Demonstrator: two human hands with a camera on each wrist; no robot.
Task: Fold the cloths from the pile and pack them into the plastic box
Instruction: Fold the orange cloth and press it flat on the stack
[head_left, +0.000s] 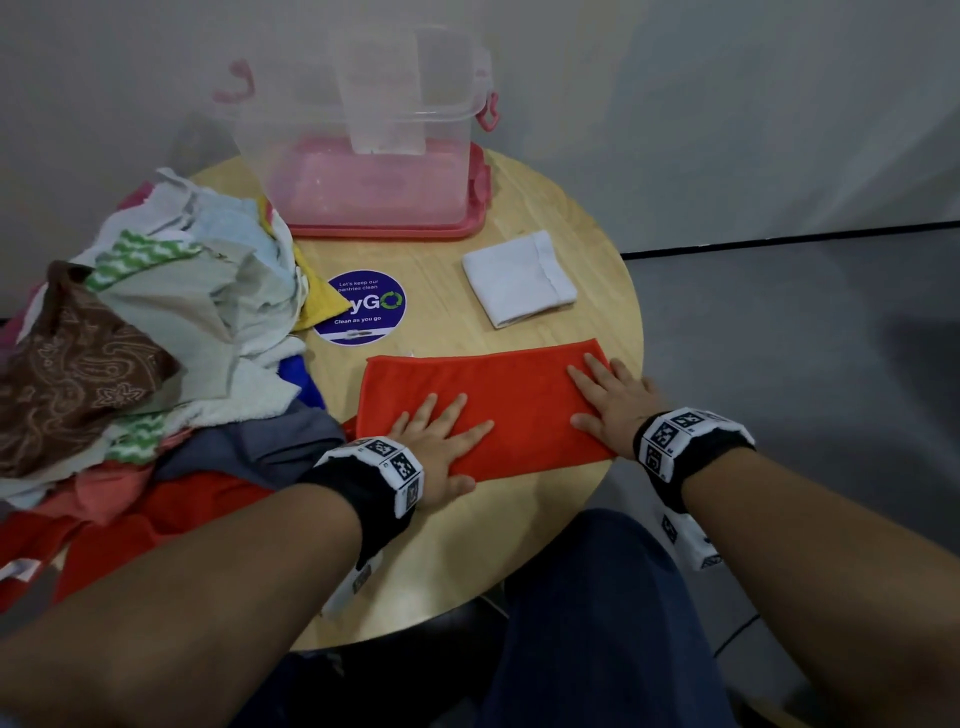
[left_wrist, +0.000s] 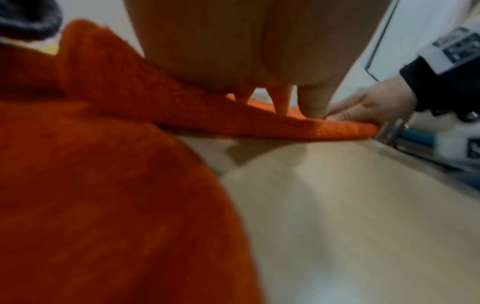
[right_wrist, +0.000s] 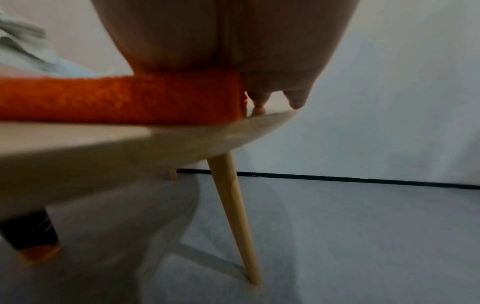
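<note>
Orange cloth (head_left: 498, 400) lies folded into a long strip at the near edge of the round worktop (head_left: 524, 218), with left hand (head_left: 441, 441) and right hand (head_left: 615, 402) pressed flat on its two ends, fingers spread. The pile (head_left: 156, 322) sits at left. The plastic box (head_left: 363, 140) stands at the far edge, a folded white cloth (head_left: 519, 278) near it.

I have the half-folded cloth (head_left: 483, 410) flat at the table's (head_left: 519, 519) near edge, my left hand (head_left: 441, 441) on its left end, my right hand (head_left: 613, 400) on its right; behind it lies a folded cloth (head_left: 519, 278); the plastic box (head_left: 363, 135) stands farthest back — the pile (head_left: 156, 332) fills the left side.
</note>
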